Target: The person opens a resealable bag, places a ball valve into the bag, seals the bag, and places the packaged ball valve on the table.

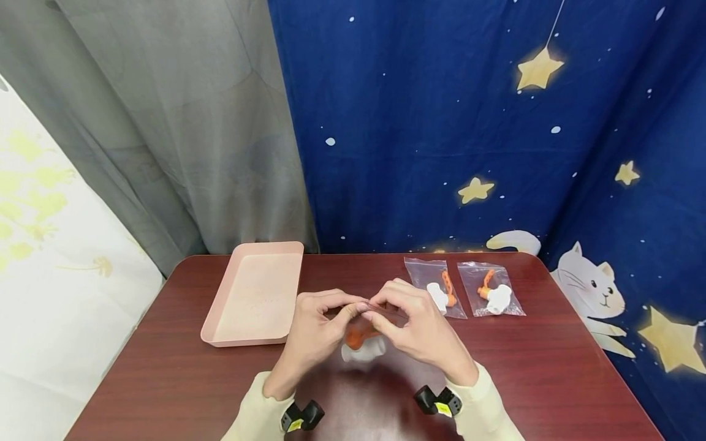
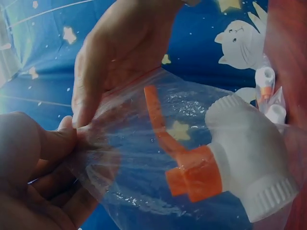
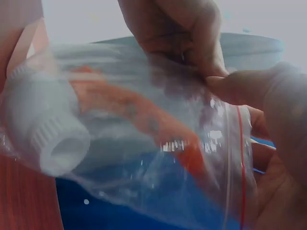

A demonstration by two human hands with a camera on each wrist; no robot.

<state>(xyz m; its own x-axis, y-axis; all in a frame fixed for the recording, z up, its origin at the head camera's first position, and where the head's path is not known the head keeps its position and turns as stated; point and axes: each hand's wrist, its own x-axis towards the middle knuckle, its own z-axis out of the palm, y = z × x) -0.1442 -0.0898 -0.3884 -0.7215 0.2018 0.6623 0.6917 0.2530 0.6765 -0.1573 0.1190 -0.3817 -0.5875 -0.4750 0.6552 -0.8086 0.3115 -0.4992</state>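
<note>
Both hands pinch the top edge of a clear zip bag [image 2: 134, 194], their fingertips close together over the middle of the table. The left hand [image 1: 313, 327] grips from the left with thumb and fingers. From the other side the right hand [image 1: 417, 321] pinches it, close to the red zip line [image 3: 241, 165] in the right wrist view. Inside hangs a plastic ball valve with a white ribbed-end body [image 2: 252, 155] and an orange lever handle [image 2: 197, 173]. In the head view the bagged valve shows below the fingers, somewhat blurred.
Two more clear bags, the nearer bag [image 1: 425, 272] and the far-right bag [image 1: 471, 278], lie at the back right, each with a white and orange valve. A shallow pink tray [image 1: 259, 294] sits at the back left of the dark red table [image 1: 182, 380]. Curtains hang behind.
</note>
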